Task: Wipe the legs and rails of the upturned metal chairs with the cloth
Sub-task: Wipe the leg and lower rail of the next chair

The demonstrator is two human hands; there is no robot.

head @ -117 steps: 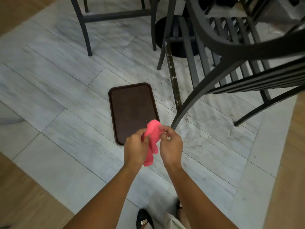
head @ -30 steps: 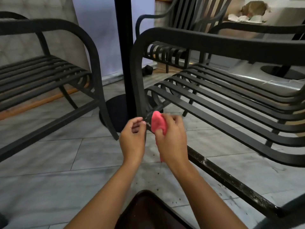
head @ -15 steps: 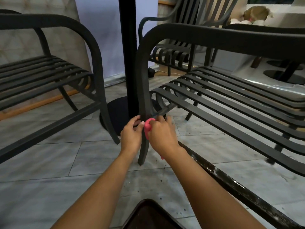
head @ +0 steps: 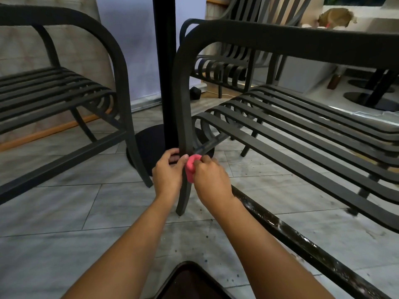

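Note:
A dark metal chair with a slatted seat stands right of centre. Its curved front leg runs down to the floor in the middle of the view. A pink cloth is pressed against that leg at about mid-height. My right hand is shut on the cloth from the right. My left hand grips the same leg from the left, fingers curled round it. A dirty, speckled lower rail of the chair runs from the hands toward the lower right.
A second dark slatted chair stands at the left. A black table post on a round base rises just behind the leg. A brown tray lies on the marble floor at the bottom edge. More chairs stand behind.
The view went from looking down at the tray to facing the chairs. Both hands moved forward with the cloth onto the chair's front leg, and my left hand closed round the leg.

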